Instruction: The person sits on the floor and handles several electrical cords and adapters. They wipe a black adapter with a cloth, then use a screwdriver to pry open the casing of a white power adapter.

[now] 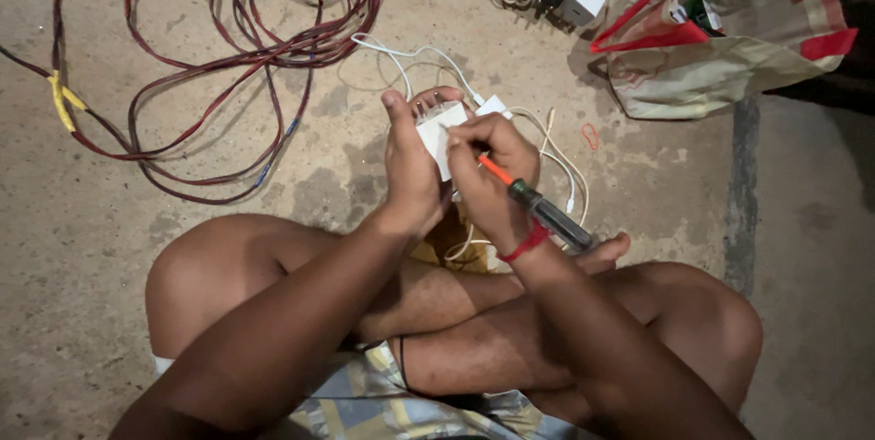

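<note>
At frame centre, the left hand [412, 166] is grasping a white charger [441, 130] while the right hand [492, 176] is gripping a screwdriver [538, 207] against it, red cable [228, 48] lying upper left.

A beige bag [729, 57] with red handles lies upper right.

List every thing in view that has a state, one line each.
Left hand: gripping the white adapter.
Right hand: gripping the screwdriver.
White adapter: held up, off the floor.
Screwdriver: tip against the adapter.
White cable: loose, looped on the floor.
Red cable: tangled in loops on the floor.
Bag: open, lying on the floor.
</note>
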